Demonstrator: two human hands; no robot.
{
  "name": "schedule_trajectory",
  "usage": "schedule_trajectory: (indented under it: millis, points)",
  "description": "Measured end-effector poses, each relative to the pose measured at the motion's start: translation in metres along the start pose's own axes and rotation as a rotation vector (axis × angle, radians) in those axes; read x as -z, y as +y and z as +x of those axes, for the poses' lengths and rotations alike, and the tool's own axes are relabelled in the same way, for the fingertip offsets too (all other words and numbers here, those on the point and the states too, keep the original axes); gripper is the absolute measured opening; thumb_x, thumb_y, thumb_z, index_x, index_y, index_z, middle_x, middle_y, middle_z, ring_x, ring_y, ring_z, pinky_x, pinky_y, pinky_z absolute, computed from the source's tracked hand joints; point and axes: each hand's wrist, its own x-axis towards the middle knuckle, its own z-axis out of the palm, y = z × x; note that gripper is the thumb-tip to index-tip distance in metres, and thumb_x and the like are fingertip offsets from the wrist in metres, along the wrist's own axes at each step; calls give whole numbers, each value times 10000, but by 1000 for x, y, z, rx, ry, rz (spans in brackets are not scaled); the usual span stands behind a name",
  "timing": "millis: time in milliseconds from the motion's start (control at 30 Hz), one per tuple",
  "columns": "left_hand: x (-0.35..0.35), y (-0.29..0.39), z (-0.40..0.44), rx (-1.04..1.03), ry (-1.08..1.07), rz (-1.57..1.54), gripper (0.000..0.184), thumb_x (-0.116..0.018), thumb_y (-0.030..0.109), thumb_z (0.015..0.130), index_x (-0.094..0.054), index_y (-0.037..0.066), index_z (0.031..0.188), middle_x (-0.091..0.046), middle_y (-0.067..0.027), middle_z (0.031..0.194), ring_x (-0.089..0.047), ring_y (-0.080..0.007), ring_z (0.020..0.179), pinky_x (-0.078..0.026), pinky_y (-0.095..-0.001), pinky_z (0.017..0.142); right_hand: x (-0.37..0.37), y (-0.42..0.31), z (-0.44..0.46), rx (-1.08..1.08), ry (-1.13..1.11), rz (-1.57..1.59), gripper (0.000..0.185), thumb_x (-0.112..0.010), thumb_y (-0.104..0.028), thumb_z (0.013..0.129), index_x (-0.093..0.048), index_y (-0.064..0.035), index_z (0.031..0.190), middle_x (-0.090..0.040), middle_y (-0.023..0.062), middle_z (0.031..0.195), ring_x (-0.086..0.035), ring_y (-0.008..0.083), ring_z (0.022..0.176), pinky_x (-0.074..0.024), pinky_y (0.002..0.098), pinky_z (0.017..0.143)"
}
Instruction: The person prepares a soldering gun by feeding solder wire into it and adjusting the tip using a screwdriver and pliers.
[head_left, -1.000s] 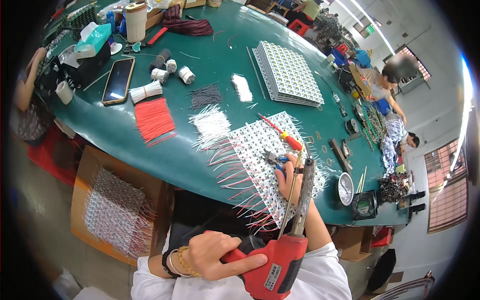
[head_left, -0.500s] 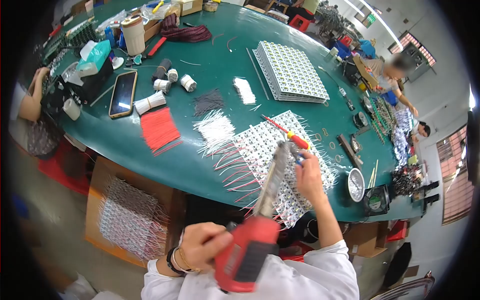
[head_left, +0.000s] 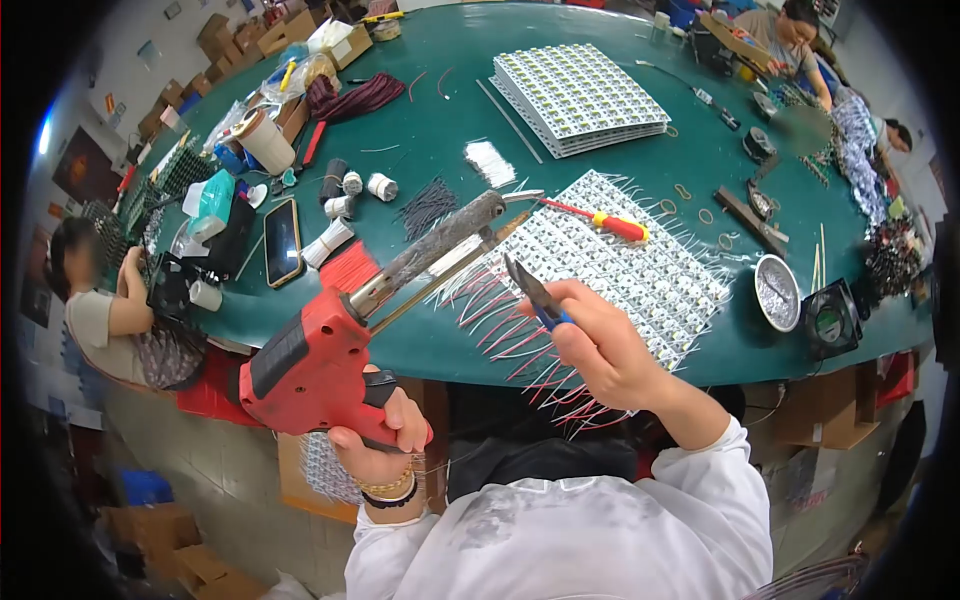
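My left hand (head_left: 385, 440) is wrapped round the grip of a red soldering gun (head_left: 315, 360). Its long grey barrel points up and right, with the bent tip above the near-left edge of a panel of white circuit boards (head_left: 625, 270). In my right hand (head_left: 610, 350) is a small blue-handled tool (head_left: 540, 295) with a dark pointed end; its exact kind is unclear. That point lies just below the gun's tip. Red and white wires (head_left: 510, 335) fringe the panel's near edge. A red-and-yellow screwdriver (head_left: 620, 227) lies across the panel's far part.
Behind stands a stack of board panels (head_left: 580, 95). Bundles of red wires (head_left: 350, 268) and dark wires (head_left: 428, 205) lie left, near a phone (head_left: 283, 242). At right are a metal bowl (head_left: 777, 292) and a small fan (head_left: 832, 318). Other people sit left and far right.
The soldering gun has swung up and left, its barrel now slanting up to the right. My right hand has drawn back from over the panel toward its near edge. The view has turned.
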Motion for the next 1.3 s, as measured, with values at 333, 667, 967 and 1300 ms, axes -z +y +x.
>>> schedule_trajectory:
  millis: [333, 667, 967, 1300]
  points:
    - [-3, -6, -3, 12, 6, 27, 763, -589, 634, 702, -382, -39, 997, -479, -64, 662, -457, -151, 423, -386, -279, 360, 0, -11, 8, -26, 35, 61, 216, -466, -150, 901, -489, 36, 792, -506, 154, 990, -517, 258, 759, -426, 321, 677]
    - [-1, -9, -2, -18, -22, 59, 739, -591, 642, 695, -400, -32, 932, -489, -59, 666, -459, -145, 417, -405, -276, 374, -1, -11, 8, -19, 41, 99, 214, -462, -145, 901, -498, 32, 786, -506, 146, 972, -520, 236, 719, -433, 311, 658]
    - [0, -7, -4, -33, 12, 14, 793, -602, 635, 691, -366, -46, 1020, -493, -63, 673, -458, -142, 412, -399, -268, 357, -4, -11, 8, 5, 61, 63, 213, -475, -143, 894, -492, 35, 780, -500, 156, 983, -518, 243, 729, -432, 315, 660]
    - [13, 7, 2, -104, 85, 116, 794, -466, 700, 739, -395, -66, 938, -457, -51, 559, -381, -116, 337, -345, -233, 298, 41, -17, -10, 105, 97, -422, 194, -583, -142, 825, -500, 27, 776, -512, 184, 1023, -534, 313, 876, -438, 356, 759]
